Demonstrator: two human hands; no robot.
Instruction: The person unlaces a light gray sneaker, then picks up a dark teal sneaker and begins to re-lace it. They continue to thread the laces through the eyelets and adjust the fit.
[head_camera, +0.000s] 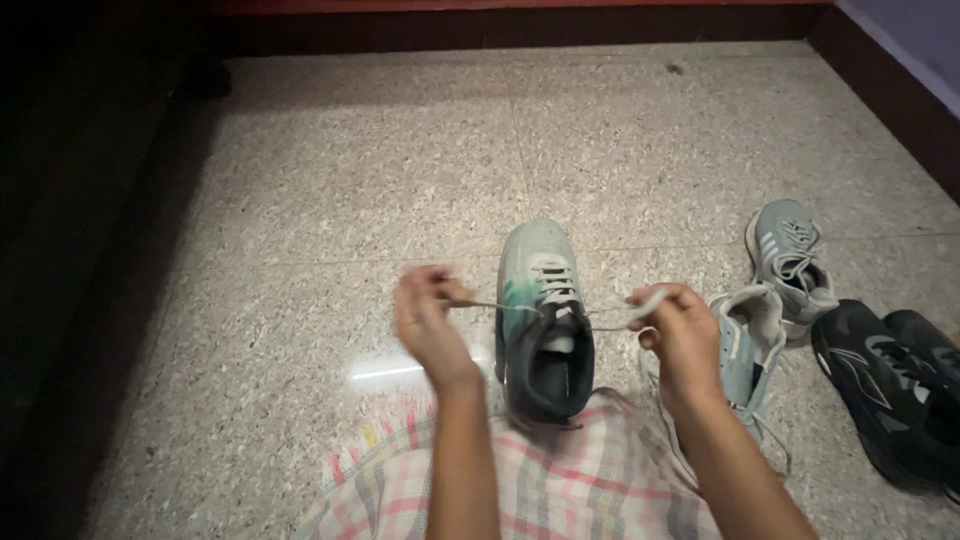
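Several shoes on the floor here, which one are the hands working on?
The grey-and-green shoe between the hands: left hand and right hand each pull one end of its lace. The light blue shoe, grey shoe and black shoes lie untouched to its right.

No packages, labels, signs or screens show anywhere in the frame.
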